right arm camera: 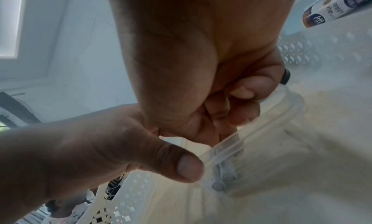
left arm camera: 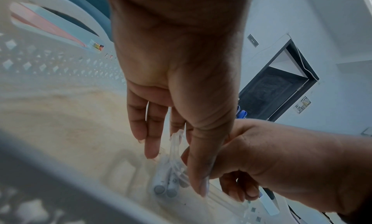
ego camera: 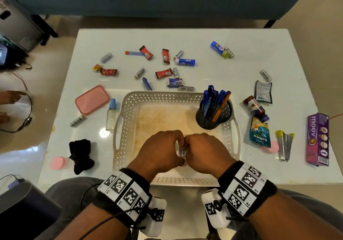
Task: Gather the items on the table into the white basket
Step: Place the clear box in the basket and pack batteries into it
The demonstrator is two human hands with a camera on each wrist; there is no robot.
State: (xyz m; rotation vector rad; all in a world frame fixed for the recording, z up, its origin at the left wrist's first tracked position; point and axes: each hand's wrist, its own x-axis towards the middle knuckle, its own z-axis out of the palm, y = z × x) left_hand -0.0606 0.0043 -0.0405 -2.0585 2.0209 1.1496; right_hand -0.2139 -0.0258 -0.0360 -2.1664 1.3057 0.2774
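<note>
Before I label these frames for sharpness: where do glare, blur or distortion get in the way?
Head view: sharp, wide-angle bend at the table edges, a lamp glare spot left of the white basket. Left wrist view: the near basket rim is a blurred grey band; the clear bag of batteries is soft. Right wrist view: the right hand fills the frame, soft and shadowed; the bag is smeared.

The table (ego camera: 204, 41) has a glossy white top; the basket (ego camera: 130, 98) is matt white perforated plastic; the pen cup (ego camera: 225, 112) is black metal mesh. The sock (ego camera: 80, 154) is soft black cloth; the clear box (right arm camera: 227, 146) is transparent plastic.
</note>
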